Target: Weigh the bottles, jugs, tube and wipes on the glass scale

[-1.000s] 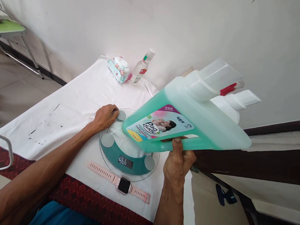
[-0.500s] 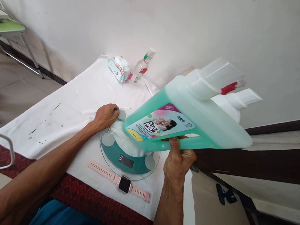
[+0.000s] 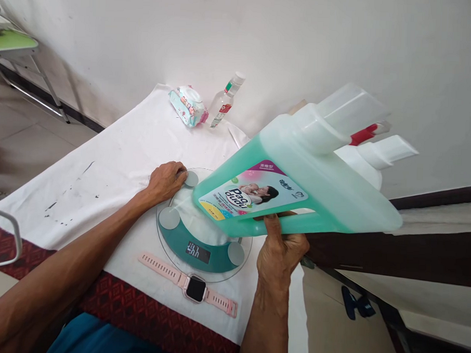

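A large jug of green liquid detergent (image 3: 254,190) with a translucent cap is tilted to the right over a round glass bathroom scale (image 3: 169,236). Its bottom end is above the glass; whether it rests there I cannot tell. My right hand (image 3: 281,246) is closed around the jug's handle. At the scale's far left rim, my left hand (image 3: 167,180) has its fingers curled on the edge, beside a round metal pad. Lit digits show on the scale's dark display (image 3: 198,252). A pink-strapped smartwatch (image 3: 195,288) lies in front of the scale.
Toward the wall stand a pack of wet wipes (image 3: 187,107) and a clear bottle (image 3: 223,100). Behind the jug, a white pump or spout (image 3: 388,151) and something red partly show. White cloth (image 3: 115,155) covers the table. Slippers (image 3: 357,303) lie on the floor at right.
The scale's display now shows different, brighter digits. The jug has shifted very slightly up and right in view. Both hands keep their places.
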Motion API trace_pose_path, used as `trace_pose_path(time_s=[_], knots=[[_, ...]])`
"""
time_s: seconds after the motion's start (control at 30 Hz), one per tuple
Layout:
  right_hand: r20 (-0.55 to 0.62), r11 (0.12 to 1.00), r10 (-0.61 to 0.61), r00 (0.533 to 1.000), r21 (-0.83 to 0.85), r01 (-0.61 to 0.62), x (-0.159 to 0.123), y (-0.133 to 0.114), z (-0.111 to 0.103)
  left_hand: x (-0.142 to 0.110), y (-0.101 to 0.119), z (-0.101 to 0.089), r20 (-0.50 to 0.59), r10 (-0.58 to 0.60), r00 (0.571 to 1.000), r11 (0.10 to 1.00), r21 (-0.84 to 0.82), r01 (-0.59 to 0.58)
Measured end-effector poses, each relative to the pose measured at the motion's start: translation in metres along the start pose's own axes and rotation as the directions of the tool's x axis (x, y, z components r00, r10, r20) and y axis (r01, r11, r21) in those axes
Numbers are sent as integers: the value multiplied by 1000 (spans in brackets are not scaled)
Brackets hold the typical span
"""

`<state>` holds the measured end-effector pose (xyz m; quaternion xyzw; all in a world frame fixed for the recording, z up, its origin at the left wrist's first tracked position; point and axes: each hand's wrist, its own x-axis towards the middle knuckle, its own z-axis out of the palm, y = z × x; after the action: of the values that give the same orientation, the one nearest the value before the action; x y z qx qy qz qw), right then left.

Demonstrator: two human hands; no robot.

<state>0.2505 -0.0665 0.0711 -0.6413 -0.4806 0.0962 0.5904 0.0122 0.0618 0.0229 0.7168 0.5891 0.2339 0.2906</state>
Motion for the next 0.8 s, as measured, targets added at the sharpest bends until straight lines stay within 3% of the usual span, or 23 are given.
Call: trace_pose_path(time_s=[0.8], knots=[[0,999,-28,1000,19,28,0,0,3,0,-2,1,-7,8,1000,1000,-6,-8]])
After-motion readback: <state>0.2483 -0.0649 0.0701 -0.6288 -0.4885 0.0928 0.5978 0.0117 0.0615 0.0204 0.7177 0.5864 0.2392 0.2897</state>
